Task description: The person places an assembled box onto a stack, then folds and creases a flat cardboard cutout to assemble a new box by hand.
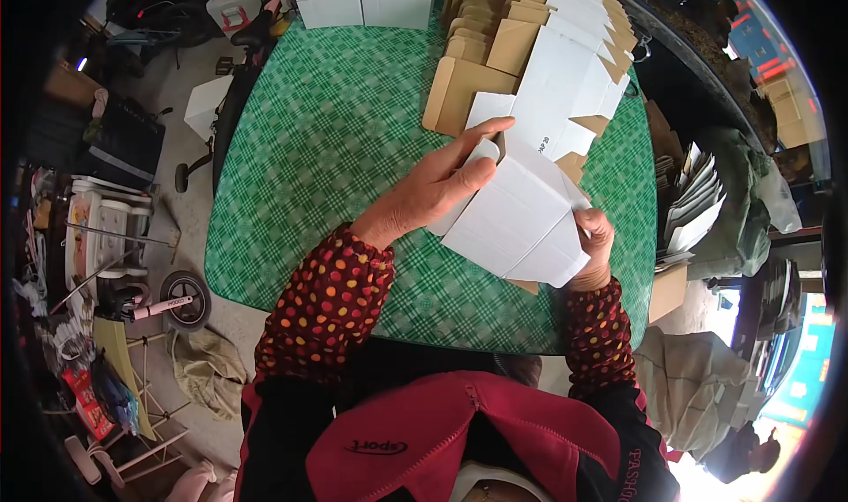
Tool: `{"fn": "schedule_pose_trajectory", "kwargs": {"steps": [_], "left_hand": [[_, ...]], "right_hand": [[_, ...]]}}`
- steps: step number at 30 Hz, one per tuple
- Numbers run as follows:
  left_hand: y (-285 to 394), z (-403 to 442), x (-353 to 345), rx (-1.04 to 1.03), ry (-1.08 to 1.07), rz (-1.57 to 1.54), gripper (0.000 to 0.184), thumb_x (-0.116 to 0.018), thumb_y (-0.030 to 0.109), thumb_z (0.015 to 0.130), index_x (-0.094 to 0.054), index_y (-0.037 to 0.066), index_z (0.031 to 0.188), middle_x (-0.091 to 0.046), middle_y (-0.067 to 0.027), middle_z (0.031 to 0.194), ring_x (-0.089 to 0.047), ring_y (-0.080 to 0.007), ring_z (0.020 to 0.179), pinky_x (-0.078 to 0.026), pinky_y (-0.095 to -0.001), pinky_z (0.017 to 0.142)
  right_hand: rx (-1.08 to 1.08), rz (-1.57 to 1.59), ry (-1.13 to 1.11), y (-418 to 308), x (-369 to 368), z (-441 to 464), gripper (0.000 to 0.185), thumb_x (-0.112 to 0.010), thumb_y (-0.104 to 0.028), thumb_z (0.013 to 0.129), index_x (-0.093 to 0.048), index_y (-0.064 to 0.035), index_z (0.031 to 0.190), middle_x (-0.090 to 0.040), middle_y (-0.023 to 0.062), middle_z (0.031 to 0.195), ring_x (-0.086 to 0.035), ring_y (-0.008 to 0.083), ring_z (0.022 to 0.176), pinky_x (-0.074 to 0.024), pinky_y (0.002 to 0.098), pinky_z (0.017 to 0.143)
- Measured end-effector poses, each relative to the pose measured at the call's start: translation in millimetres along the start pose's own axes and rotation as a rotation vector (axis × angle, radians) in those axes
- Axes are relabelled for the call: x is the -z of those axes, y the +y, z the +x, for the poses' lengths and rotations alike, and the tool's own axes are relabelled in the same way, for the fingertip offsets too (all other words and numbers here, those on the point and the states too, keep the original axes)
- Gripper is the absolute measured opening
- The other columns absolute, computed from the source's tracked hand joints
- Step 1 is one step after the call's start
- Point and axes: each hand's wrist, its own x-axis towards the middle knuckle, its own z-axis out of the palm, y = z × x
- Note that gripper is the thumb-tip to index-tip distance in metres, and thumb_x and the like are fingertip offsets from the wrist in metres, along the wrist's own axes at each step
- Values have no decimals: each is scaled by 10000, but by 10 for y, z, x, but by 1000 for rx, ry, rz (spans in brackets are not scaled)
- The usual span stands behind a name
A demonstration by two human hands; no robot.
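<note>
A partly folded white cardboard box [512, 211] is held between my two hands above the green checked tablecloth [309, 131]. My left hand [433, 184] grips its upper left side, with the thumb and forefinger at the flap. At its lower right corner, my right hand [594, 244] is closed round the edge, its fingers partly hidden behind the cardboard. Just beyond the box lies an overlapping row of unfolded cardboard blanks [552, 78], white on one face and brown on the other.
Two closed white boxes [367, 0] stand at the table's far edge. More flat cardboard pieces [693, 206] are stacked right of the table. On the floor at left are a small wheel [185, 301] and a white plastic chair [110, 228].
</note>
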Motion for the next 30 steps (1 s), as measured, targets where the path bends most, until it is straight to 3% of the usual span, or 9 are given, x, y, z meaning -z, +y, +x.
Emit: {"fn": "schedule_pose_trajectory", "kwargs": {"steps": [21, 30], "left_hand": [[-17, 12, -34, -38, -7, 58, 770, -252, 591, 1042, -189, 41, 1578, -180, -181, 1643, -217, -346, 1498, -184, -522, 1205], [-126, 45, -70, -91, 42, 88, 784, -165, 627, 1034, -143, 81, 1595, -134, -165, 1657, -214, -348, 1498, -192, -533, 1199]], "right_hand": [[160, -176, 194, 64, -160, -42, 748, -585, -287, 786, -438, 40, 1443, -549, 292, 1345, -569, 404, 1132, -449, 540, 1003], [85, -262, 196, 39, -431, -98, 740, -599, -306, 808, -432, 35, 1443, -554, 281, 1331, -577, 386, 1122, -454, 526, 990]]}}
